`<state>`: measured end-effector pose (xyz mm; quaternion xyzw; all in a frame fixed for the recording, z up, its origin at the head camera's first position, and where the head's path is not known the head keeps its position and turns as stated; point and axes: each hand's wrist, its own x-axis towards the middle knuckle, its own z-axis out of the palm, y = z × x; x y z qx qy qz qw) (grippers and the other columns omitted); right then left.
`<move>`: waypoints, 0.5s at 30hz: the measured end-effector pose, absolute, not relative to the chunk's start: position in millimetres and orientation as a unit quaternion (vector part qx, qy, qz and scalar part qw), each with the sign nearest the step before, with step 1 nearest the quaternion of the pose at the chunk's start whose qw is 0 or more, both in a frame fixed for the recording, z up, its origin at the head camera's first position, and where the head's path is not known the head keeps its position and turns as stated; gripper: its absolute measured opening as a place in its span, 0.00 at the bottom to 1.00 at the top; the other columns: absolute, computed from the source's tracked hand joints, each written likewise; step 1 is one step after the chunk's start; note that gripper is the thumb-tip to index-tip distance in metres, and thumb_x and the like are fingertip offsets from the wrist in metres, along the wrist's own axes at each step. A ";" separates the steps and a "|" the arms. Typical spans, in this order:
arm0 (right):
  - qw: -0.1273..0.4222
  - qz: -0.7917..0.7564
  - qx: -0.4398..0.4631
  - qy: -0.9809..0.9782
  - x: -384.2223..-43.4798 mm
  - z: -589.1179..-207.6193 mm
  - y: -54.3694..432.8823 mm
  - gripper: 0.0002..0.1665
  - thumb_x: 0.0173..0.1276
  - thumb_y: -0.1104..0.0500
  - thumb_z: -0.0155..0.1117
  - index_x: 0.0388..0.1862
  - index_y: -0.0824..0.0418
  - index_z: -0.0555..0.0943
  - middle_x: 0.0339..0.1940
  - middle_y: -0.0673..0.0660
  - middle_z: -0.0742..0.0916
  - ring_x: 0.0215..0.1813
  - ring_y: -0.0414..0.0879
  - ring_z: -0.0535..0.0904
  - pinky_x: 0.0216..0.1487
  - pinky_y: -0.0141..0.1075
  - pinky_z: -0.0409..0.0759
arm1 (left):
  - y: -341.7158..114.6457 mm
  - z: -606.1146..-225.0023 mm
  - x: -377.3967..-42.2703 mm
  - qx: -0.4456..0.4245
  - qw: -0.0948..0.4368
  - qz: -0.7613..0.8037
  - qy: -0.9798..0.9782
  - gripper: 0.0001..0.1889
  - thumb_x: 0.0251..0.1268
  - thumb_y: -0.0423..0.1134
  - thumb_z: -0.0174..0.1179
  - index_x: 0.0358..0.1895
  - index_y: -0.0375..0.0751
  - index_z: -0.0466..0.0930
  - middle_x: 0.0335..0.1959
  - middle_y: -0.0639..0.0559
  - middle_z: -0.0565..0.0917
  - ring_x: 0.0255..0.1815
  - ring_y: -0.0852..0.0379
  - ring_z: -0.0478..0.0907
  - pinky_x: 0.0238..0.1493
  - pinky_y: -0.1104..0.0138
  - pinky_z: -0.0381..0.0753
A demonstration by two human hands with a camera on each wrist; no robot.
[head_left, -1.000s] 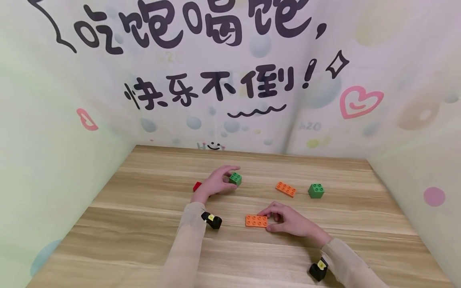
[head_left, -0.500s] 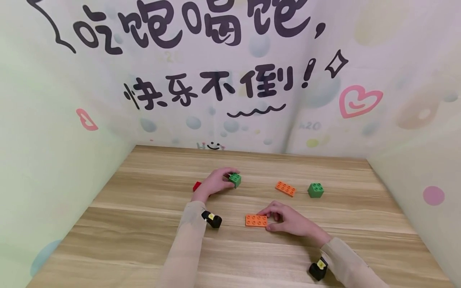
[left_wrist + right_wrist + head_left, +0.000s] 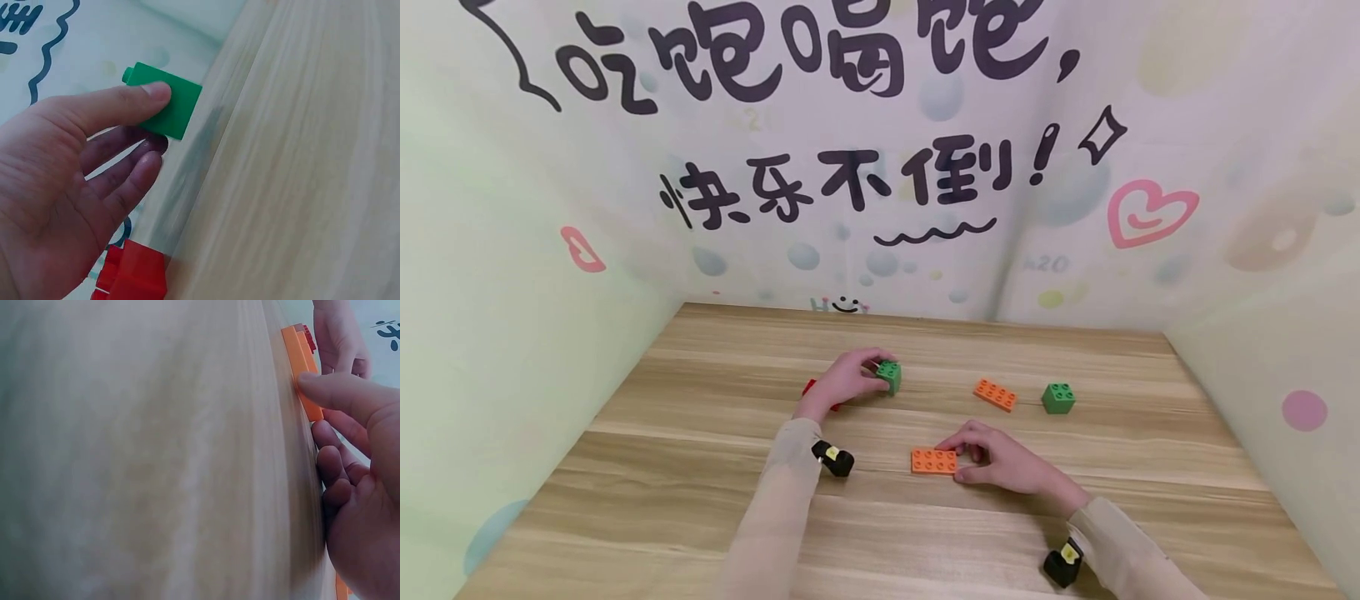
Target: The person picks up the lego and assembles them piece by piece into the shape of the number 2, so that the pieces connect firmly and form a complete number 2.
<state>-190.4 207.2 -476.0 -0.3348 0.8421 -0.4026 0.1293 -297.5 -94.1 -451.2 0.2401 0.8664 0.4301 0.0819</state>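
Note:
My left hand (image 3: pixel 847 379) pinches a green two-by-two toy building brick (image 3: pixel 890 379) at the back of the table. In the left wrist view the thumb lies flat across one side of the green brick (image 3: pixel 175 103), with fingers behind it; it appears slightly off the tabletop. A red brick (image 3: pixel 809 387) is partly hidden behind the left hand and wrist. My right hand (image 3: pixel 1003 460) holds the right end of a flat orange brick (image 3: pixel 934 462) between thumb and forefinger. In the right wrist view, the thumb rests along the orange brick (image 3: pixel 299 356), which lies on the wood.
A second flat orange brick (image 3: pixel 995 394) lies farther back, to the right of the middle. Right of it sits another green brick (image 3: pixel 1058 398). Printed cloth walls (image 3: pixel 850 267) close off the back and both sides of the wooden table (image 3: pixel 647 483).
My left hand has taken hold of the green brick, which has tilted and risen slightly. The left forearm has shifted a little left, uncovering more of the red brick. The right hand stays put.

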 end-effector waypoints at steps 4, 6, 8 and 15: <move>0.132 -0.403 -0.329 0.844 -190.3 -476.2 206.5 0.22 0.66 0.52 0.70 0.59 0.49 0.82 0.42 0.52 0.80 0.39 0.41 0.71 0.39 0.28 0.71 | -95.4 -445.9 -292.6 0.234 0.088 0.436 0.865 0.22 0.58 0.38 0.72 0.57 0.46 0.80 0.52 0.46 0.83 0.43 0.55 0.78 0.40 0.66 0.79; 0.133 -0.403 -0.324 0.845 -190.4 -476.3 206.3 0.22 0.65 0.52 0.70 0.58 0.48 0.82 0.42 0.52 0.80 0.40 0.41 0.71 0.39 0.28 0.72 | -95.8 -442.9 -290.1 0.237 0.091 0.436 0.863 0.21 0.58 0.38 0.72 0.56 0.46 0.80 0.52 0.45 0.82 0.40 0.56 0.77 0.36 0.68 0.77; 0.135 -0.402 -0.318 0.848 -190.5 -476.3 206.1 0.22 0.65 0.52 0.70 0.58 0.46 0.81 0.42 0.51 0.80 0.40 0.40 0.71 0.40 0.28 0.72 | -95.8 -440.3 -287.7 0.241 0.088 0.434 0.864 0.21 0.58 0.38 0.72 0.55 0.46 0.81 0.52 0.45 0.82 0.39 0.57 0.76 0.35 0.69 0.76; 0.135 -0.405 -0.321 0.845 -190.2 -476.9 206.9 0.22 0.65 0.52 0.70 0.59 0.47 0.81 0.43 0.50 0.80 0.40 0.41 0.71 0.39 0.28 0.72 | -95.1 -437.8 -280.3 0.236 0.078 0.451 0.857 0.21 0.57 0.37 0.72 0.55 0.45 0.81 0.51 0.44 0.82 0.39 0.57 0.78 0.38 0.69 0.78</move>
